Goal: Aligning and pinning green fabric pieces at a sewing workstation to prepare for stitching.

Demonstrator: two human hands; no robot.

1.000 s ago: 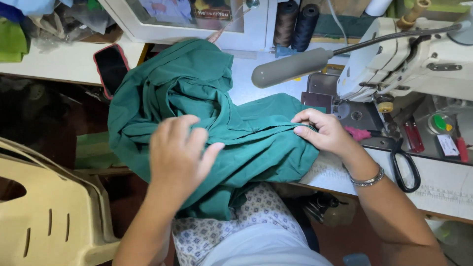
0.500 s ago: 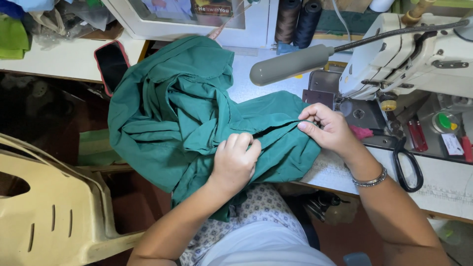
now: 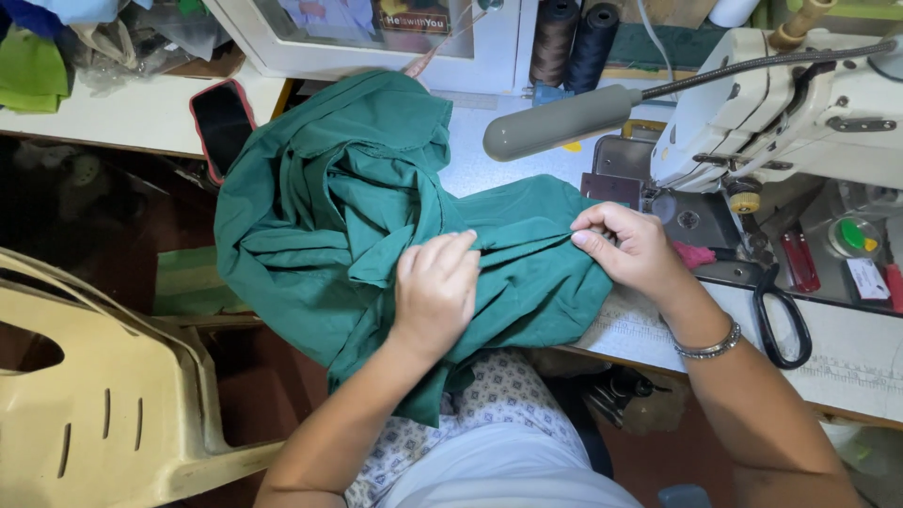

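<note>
Sewing table (image 3: 113, 127): white, long, under almost everything here.
Green cloth (image 3: 376, 226): big, dark green, all bunched up; on the table left of the sewing machine, one end hanging off the near edge onto the lap.
Sewing machine (image 3: 790, 113): white, at the far right of the cloth, not touching it.
Plastic chair (image 3: 103, 414): cream, down low, far left of the cloth, off the table.
Lamp head (image 3: 560, 122): grey, long and round, on a bendy arm, just past the far edge of the cloth.
Left hand (image 3: 435, 290): on top of the cloth, near its middle; fingers curled down and pinching a fold.
Right hand (image 3: 630, 249): at the right edge of the cloth; thumb and fingers squeezed shut on the same fold, pulling it into a line between both hands.
Phone (image 3: 222, 122): black with a red rim, flat on the table, just left of the cloth.
Scissors (image 3: 781, 320): black handles, on the table, right of the cloth, past the right wrist.
Thread spools (image 3: 572, 42): two, dark, standing up behind the cloth.
Bracelet (image 3: 707, 346): silver, on the right wrist, near the cloth.
</note>
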